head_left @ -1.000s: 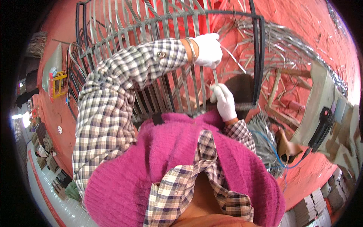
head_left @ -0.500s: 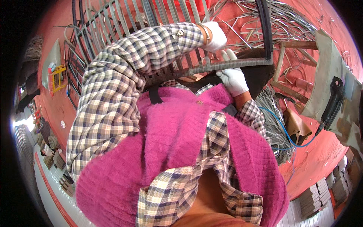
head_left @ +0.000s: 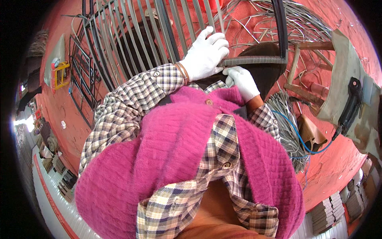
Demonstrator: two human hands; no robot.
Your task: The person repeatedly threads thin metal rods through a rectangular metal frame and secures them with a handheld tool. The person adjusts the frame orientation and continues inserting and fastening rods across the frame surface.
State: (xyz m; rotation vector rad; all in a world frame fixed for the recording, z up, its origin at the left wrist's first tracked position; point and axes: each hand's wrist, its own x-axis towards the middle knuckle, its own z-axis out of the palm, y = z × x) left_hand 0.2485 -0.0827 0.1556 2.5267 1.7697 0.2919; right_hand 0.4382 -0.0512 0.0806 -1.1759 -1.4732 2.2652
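Observation:
Grey flat strips (head_left: 148, 34) run in rows across a dark metal frame (head_left: 279, 28) lying in front of me. Close to my chest, the frame's near rail (head_left: 254, 60) is wrapped in the same strip. My left hand (head_left: 205, 53), in a white glove, is over the rail's wrapped end with its fingers bent; what they hold is hidden. A loose strip (head_left: 221, 18) runs down behind this hand. My right hand (head_left: 242, 83), also gloved in white, is just below the rail, finger and thumb pressed together beside my left thumb. Whatever is in that pinch is too small to make out.
Loose strips (head_left: 306, 22) lie heaped on the red floor at the far right. Nearby stand a wooden stool frame (head_left: 292, 67) and a cloth-covered surface with a black tool (head_left: 351, 101) and blue hose (head_left: 314, 152). Dark metal frames (head_left: 81, 79) lie at left.
My left hand has come down from beyond the rail toward me and turned its back up. My right hand has shifted slightly left, and its spread fingers have closed together.

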